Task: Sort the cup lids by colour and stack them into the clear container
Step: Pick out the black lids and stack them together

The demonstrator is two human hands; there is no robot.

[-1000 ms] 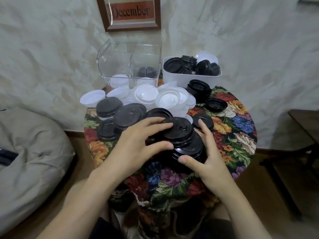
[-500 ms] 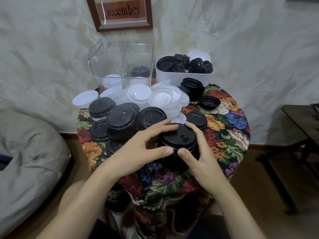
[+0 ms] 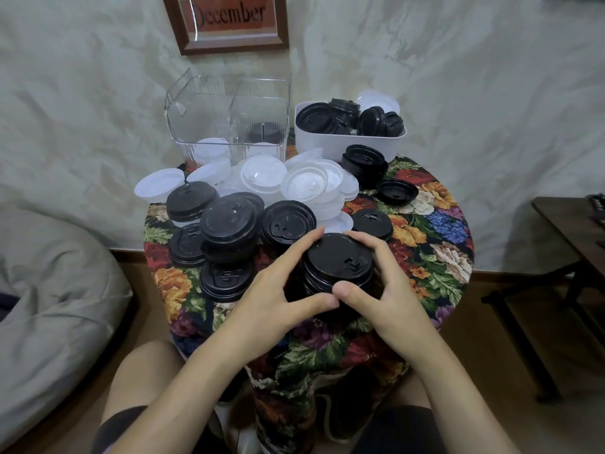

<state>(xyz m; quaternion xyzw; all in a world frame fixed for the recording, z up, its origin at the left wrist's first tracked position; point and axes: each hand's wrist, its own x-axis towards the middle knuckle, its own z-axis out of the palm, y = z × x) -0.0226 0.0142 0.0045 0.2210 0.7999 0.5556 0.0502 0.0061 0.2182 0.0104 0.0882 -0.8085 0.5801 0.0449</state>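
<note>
Early on: clear container (image 3: 229, 122) holds few lids. Both hands, left (image 3: 278, 290) & right (image 3: 383, 290), grip clamped round black lid stack (image 3: 337, 260) on bench (image 3: 425, 244); white lids (image 3: 294, 185) unsorted.

Head camera looks forward and down, close over the table (image 3: 435, 221).

A framed "December" sign (image 3: 230, 19) hangs on a mottled pale wall (image 3: 458, 93), above a wooden floor (image 3: 491, 371), a grey beanbag (image 3: 49, 306) and a dark wooden side table (image 3: 569, 224).
</note>
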